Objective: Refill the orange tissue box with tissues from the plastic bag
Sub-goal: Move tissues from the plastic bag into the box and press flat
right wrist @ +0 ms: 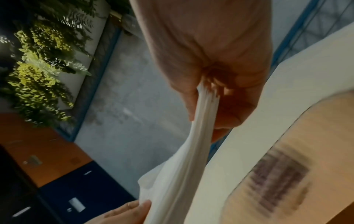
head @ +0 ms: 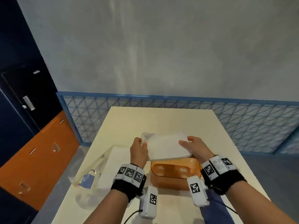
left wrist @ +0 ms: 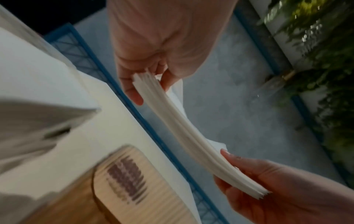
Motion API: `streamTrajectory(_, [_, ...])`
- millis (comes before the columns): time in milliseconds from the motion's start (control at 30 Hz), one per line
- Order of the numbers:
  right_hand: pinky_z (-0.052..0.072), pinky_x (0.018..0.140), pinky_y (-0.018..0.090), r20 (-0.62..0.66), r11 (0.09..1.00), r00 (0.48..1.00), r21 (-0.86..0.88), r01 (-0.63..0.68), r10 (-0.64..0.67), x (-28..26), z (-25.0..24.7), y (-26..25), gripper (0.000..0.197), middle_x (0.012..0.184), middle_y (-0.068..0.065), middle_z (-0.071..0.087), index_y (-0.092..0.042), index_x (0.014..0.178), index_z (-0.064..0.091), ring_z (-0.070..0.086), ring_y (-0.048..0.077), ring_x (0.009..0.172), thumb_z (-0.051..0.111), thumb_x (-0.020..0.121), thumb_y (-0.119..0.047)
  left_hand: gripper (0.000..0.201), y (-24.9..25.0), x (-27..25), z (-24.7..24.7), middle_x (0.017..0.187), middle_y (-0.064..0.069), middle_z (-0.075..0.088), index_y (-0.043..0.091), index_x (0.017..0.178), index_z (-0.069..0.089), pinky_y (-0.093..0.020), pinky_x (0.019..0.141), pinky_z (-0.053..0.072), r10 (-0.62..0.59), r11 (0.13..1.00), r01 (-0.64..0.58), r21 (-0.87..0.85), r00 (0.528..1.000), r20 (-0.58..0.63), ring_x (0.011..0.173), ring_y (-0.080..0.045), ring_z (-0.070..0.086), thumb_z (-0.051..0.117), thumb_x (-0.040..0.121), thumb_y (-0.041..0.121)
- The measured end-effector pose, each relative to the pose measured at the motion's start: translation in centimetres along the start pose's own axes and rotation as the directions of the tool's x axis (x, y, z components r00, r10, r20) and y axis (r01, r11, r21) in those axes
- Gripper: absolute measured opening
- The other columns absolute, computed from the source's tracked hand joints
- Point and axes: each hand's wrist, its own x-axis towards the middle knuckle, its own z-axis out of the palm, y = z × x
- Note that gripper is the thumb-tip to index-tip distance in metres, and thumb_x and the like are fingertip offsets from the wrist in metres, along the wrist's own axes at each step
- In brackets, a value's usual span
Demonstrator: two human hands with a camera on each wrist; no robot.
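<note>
A white stack of tissues (head: 166, 147) hangs in the air above the table, held at both ends. My left hand (head: 139, 148) pinches its left end, thumb on top, and my right hand (head: 192, 146) pinches its right end. In the left wrist view the tissue stack (left wrist: 187, 133) sags between the two hands. In the right wrist view the tissue stack (right wrist: 184, 166) is pinched between thumb and fingers. Just below the stack the orange tissue box (head: 174, 172) stands on the table. The clear plastic bag (head: 97, 167) lies to the left with more tissues (head: 111, 165) inside.
The cream table (head: 161, 120) runs away from me to a blue lattice fence (head: 242, 125). A blue label (head: 87, 181) shows through the plastic bag. To the left of the table stand an orange cabinet (head: 40, 160) and a dark door (head: 24, 101).
</note>
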Motion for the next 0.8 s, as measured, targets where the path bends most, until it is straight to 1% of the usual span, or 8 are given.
streamTrajectory(100, [0.053, 0.066, 0.032, -0.049, 0.99, 0.995, -0.11, -0.089, 0.084, -0.4, -2.8, 2.0, 0.021, 0.1, 0.009, 0.055, -0.004, 0.105, 0.049, 0.057, 0.021, 0.086, 0.058, 0.09, -0.015, 0.023, 0.4, -0.7, 3.2, 0.114, -0.017, 0.06, -0.002, 0.113, 0.052, -0.028, 0.072, 0.038, -0.038, 0.99, 0.022, 0.139, 0.993, 0.116, 0.091, -0.025, 0.053, 0.04, 0.097, 0.01])
streamTrajectory(200, [0.051, 0.08, 0.036, -0.066, 0.95, 0.994, -0.294, -0.106, 0.091, 0.5, -3.3, 3.9, 0.024, 0.104, 0.015, 0.062, 0.0, 0.104, 0.055, 0.061, 0.029, 0.095, 0.061, 0.087, -0.016, 0.024, -0.1, -0.6, 5.0, 0.118, -0.017, 0.061, 0.001, 0.114, 0.054, -0.033, 0.087, 0.043, -0.08, 0.95, 0.023, 0.312, 0.982, 0.171, 0.109, -0.032, 0.057, 0.042, 0.095, 0.011])
streamTrajectory(300, [0.048, 0.082, 0.032, -0.037, 0.856, 0.994, -0.505, -0.108, 0.104, 1.1, -2.3, 4.9, 0.029, 0.119, 0.016, 0.061, -0.001, 0.11, 0.056, 0.058, 0.031, 0.11, 0.058, 0.088, -0.02, 0.023, -1.0, -0.2, 5.9, 0.118, -0.011, 0.062, 0.008, 0.112, 0.055, -0.042, 0.102, 0.039, -0.12, 0.838, -0.005, 0.545, 0.974, 0.194, 0.113, -0.029, 0.057, 0.04, 0.095, 0.014])
streamTrajectory(400, [0.045, 0.082, 0.03, -0.023, 0.746, 0.993, -0.659, -0.099, 0.112, 1.7, -0.9, 5.7, 0.03, 0.125, 0.016, 0.059, -0.001, 0.117, 0.056, 0.056, 0.029, 0.116, 0.052, 0.091, -0.017, 0.027, -1.8, 0.0, 6.7, 0.119, -0.006, 0.062, 0.014, 0.112, 0.055, -0.045, 0.11, 0.029, -0.095, 0.698, -0.09, 0.71, 0.972, 0.217, 0.117, -0.024, 0.054, 0.035, 0.094, 0.012])
streamTrajectory(533, [0.045, 0.095, 0.029, -0.063, 0.71, 0.992, -0.694, -0.121, 0.108, 2.3, 0.5, 6.7, 0.032, 0.129, 0.016, 0.057, 0.001, 0.124, 0.053, 0.056, 0.028, 0.12, 0.044, 0.095, -0.008, 0.031, -2.0, -0.3, 7.5, 0.124, 0.0, 0.059, 0.02, 0.121, 0.049, -0.044, 0.105, 0.027, -0.002, 0.495, -0.248, 0.833, 0.958, 0.286, 0.124, -0.021, 0.045, 0.034, 0.095, 0.011])
streamTrajectory(633, [0.039, 0.102, 0.03, -0.064, 0.693, 0.992, -0.71, -0.122, 0.11, 2.0, 1.4, 6.8, 0.034, 0.136, 0.017, 0.051, 0.002, 0.129, 0.048, 0.049, 0.028, 0.127, 0.041, 0.097, -0.007, 0.032, -2.5, -0.2, 8.1, 0.123, 0.0, 0.06, 0.019, 0.121, 0.049, -0.042, 0.103, 0.029, 0.032, 0.365, -0.297, 0.882, 0.951, 0.306, 0.122, -0.023, 0.045, 0.035, 0.094, 0.008])
streamTrajectory(700, [0.035, 0.106, 0.031, -0.045, 0.69, 0.994, -0.717, -0.098, 0.095, 2.2, 1.7, 6.9, 0.037, 0.14, 0.02, 0.045, 0.004, 0.133, 0.044, 0.043, 0.031, 0.131, 0.037, 0.097, -0.006, 0.031, -2.8, -0.3, 8.6, 0.118, -0.001, 0.062, 0.018, 0.117, 0.05, -0.042, 0.102, 0.03, 0.049, 0.31, -0.307, 0.9, 0.95, 0.307, 0.118, -0.024, 0.047, 0.037, 0.093, 0.004])
streamTrajectory(800, [0.028, 0.112, 0.029, -0.01, 0.603, 0.994, -0.794, -0.075, 0.111, 2.0, 1.8, 6.7, 0.04, 0.147, 0.016, 0.038, 0.004, 0.138, 0.034, 0.037, 0.025, 0.137, 0.034, 0.1, -0.006, 0.03, -3.1, -0.5, 9.2, 0.115, -0.004, 0.061, 0.015, 0.115, 0.05, -0.039, 0.1, 0.031, 0.091, 0.276, -0.345, 0.897, 0.939, 0.333, 0.114, -0.025, 0.049, 0.039, 0.091, 0.002])
